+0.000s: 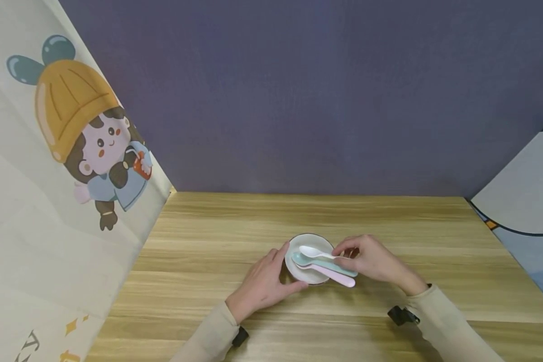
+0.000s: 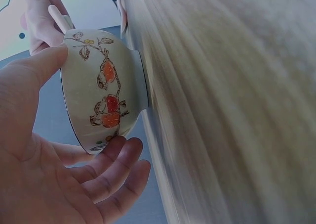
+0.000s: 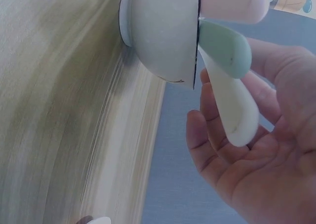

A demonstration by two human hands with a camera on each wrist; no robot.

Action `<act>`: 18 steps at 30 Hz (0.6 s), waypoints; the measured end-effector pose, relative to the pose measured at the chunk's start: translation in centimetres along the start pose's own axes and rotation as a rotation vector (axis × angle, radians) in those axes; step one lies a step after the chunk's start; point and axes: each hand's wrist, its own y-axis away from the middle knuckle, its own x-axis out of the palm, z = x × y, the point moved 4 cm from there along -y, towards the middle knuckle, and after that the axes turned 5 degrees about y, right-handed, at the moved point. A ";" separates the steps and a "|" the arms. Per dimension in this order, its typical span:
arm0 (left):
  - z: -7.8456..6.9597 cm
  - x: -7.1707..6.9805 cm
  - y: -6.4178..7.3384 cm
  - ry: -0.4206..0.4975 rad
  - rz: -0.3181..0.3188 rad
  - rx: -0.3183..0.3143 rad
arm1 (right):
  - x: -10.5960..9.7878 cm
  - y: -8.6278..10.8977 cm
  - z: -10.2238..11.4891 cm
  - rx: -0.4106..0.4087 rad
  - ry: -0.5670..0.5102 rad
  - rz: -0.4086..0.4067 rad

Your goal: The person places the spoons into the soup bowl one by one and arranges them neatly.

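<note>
A white bowl (image 1: 308, 277) with a dark rim stands upright on the wooden table. Red fruit and brown twigs decorate its side in the left wrist view. My left hand (image 1: 264, 284) holds it from the left, thumb at the near rim and fingers on the far side. Three spoons lean in the bowl, handles over its right rim: a white spoon (image 3: 234, 108), a light green spoon (image 3: 226, 48) and a pink spoon (image 3: 234, 4). At the right rim, my right hand (image 1: 372, 259) pinches the white spoon's handle, which is partly hidden by the fingers in the head view.
The wooden table (image 1: 208, 236) ends at a dark blue-grey wall panel (image 1: 298, 100) behind. A white panel with a cartoon figure (image 1: 99, 141) flanks the left side. Another printed panel (image 1: 520, 201) borders the right. Both wrists carry small black devices.
</note>
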 end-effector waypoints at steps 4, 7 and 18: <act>0.1 0.0 0.0 -0.007 0.001 0.003 | 0.2 -0.2 -0.1 0.009 0.007 0.005; 0.1 0.0 0.0 -0.008 0.001 0.005 | 0.4 -0.2 -0.1 0.019 0.009 0.018; 0.1 -0.1 0.0 -0.010 -0.003 0.011 | 0.8 -0.5 -0.1 0.015 0.000 0.069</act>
